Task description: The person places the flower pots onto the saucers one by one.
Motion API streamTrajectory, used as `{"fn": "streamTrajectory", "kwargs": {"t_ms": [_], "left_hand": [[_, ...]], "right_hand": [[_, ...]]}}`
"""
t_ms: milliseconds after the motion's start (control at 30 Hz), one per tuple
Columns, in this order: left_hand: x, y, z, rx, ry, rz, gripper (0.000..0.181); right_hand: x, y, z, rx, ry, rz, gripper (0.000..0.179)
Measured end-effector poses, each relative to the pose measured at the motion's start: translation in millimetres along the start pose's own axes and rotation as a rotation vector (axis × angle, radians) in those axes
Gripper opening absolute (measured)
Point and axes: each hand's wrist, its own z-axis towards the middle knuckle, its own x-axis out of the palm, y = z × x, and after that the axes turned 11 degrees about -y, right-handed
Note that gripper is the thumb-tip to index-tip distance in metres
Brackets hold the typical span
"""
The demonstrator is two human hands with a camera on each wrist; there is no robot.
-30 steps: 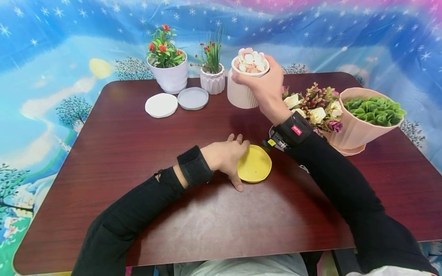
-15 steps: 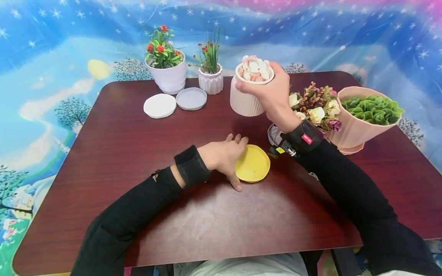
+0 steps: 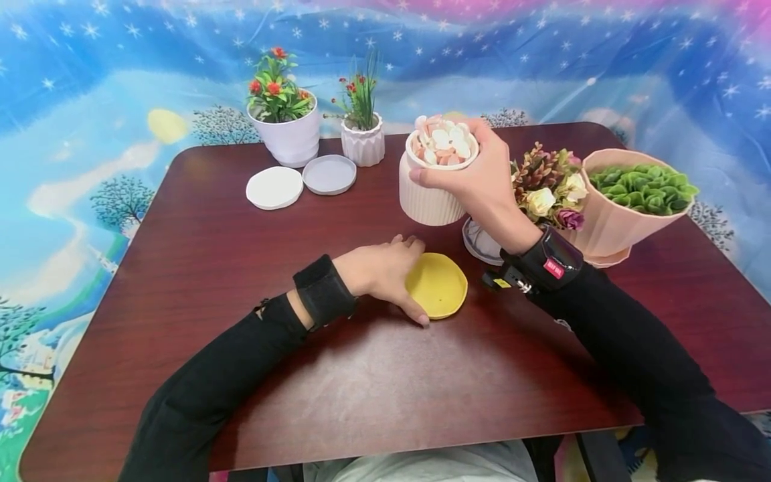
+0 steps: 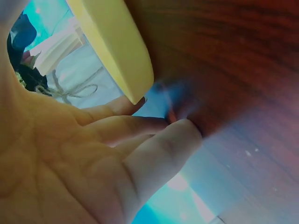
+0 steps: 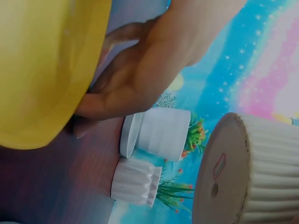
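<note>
My right hand (image 3: 482,167) grips a cream ribbed flowerpot (image 3: 430,197) near its rim, thumb at the front and fingers behind. White and pink artificial petals (image 3: 442,144) fill the pot. It hangs raised, and the right wrist view shows its underside (image 5: 217,179) with a drain hole and a small label. Below and left, my left hand (image 3: 385,271) rests at the left edge of a yellow saucer (image 3: 440,288) on the table. Its fingers are spread and fairly straight, thumb at the near side, fingertips right at the rim in the left wrist view.
Two potted red-flowered plants (image 3: 289,134) stand at the back left. A white saucer (image 3: 274,189) and a grey saucer (image 3: 329,175) lie before them. Behind my right wrist are a flower arrangement (image 3: 548,187) and a pink pot (image 3: 614,214) with green leaves. The dark red table (image 3: 199,268) carries everything.
The right hand has brought the cream flowerpot down and toward the person, closer above the yellow saucer. The left hand has stayed by the saucer, its thumb shifting slightly.
</note>
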Motion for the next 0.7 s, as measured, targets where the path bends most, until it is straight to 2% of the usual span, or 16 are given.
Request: {"fn": "streamTrajectory", "kwargs": {"t_ms": [200, 467, 600, 700], "left_hand": [[-2.3, -1.7, -3.6, -0.025, -0.010, -0.006, 0.127], [-0.3, 0.1, -5.8, -0.005, -0.093, 0.059, 0.123], [-0.3, 1.5, -5.8, -0.007, -0.100, 0.011, 0.121], [-1.1, 3.0, -5.5, -0.030, -0.087, -0.048, 0.127]], "right_hand": [[-13.2, 2.8, -12.3, -0.019, 0.048, -0.040, 0.072], [-27.0, 3.5, -24.3, -0.095, 0.074, -0.187, 0.075], [-32.6, 4.8, -30.1, -0.114, 0.115, -0.251, 0.075], [-36.8, 7.0, -33.5, -0.121, 0.150, -0.282, 0.075]]}}
